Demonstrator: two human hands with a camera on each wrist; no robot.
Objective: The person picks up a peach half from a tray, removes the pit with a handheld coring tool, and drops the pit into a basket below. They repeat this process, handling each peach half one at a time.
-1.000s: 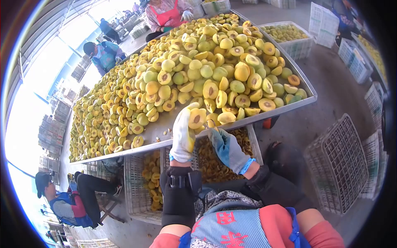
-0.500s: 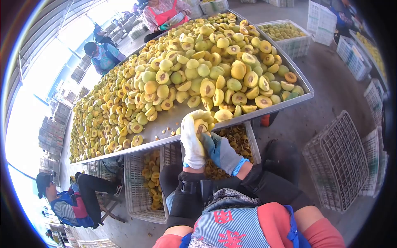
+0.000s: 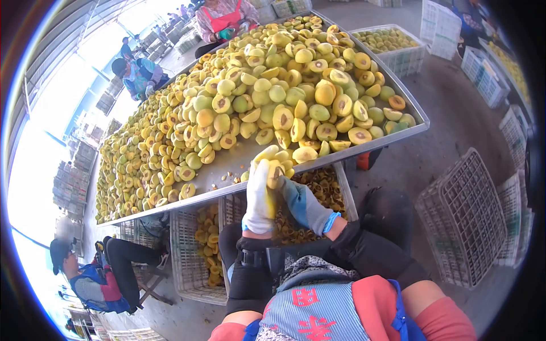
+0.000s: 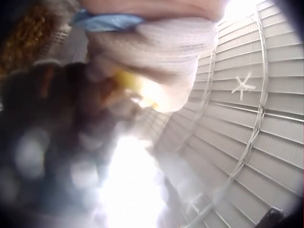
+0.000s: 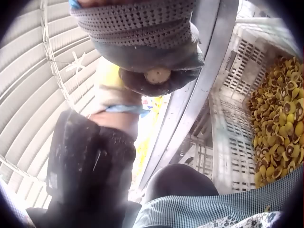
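Over the near edge of a metal-rimmed table [image 3: 398, 135], my left hand [image 3: 259, 199] in a white glove holds a yellow fruit half [image 3: 275, 177], its fingers curled around it. My right hand [image 3: 307, 206], in a grey and blue glove, meets it from the right, close against the fruit. In the right wrist view the right hand's fist [image 5: 142, 57] wraps something with a round tan end [image 5: 157, 75], like a tool handle; its working end is hidden. A large heap of halved yellow-green fruit [image 3: 250, 96] with brown centres covers the table just beyond.
Under the table edge stand a crate [image 3: 350, 196] of small yellow-brown pieces and another crate [image 3: 196, 290] at left. An upturned crate [image 3: 463, 219] stands at right. A person [image 3: 91, 278] sits at left; others work across the heap.
The right hand, apart from the left a second ago, has come in against the fruit half. The left hand has turned the fruit toward it. The two hands stay together now.
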